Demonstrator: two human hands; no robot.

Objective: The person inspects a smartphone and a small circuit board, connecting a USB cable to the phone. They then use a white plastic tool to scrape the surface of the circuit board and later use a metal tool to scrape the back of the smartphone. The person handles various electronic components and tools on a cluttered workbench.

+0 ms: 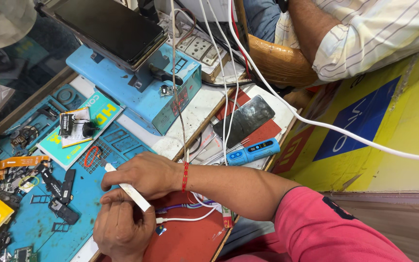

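The fingers of the right hand (144, 173) are curled together and pinch a thin white spudger-like stick (127, 193), which slants from the upper left near the knuckles down to the lower right. The left hand (120, 228) sits just below it at the bottom of the frame, fingers folded in against the same stick; whether they clamp it or only rest on it cannot be told. A red thread band (185, 176) circles the right wrist, and the arm runs off to the lower right into a pink sleeve (326, 228).

Both hands hover over the blue work mat (81, 194), left of centre, strewn with small black phone parts (61, 194) and orange flex strips (20, 161). Just right of the hands lies a red mat (190, 240) with a white cable (185, 219) across it. Further up, in the centre, a blue pen-shaped tool (253, 152) lies beside a dark phone panel (243, 121). In the upper left stands a blue machine (146, 97) carrying a black screen (110, 26). In the upper right another person's arm in a striped sleeve (364, 34) rests on a wooden edge
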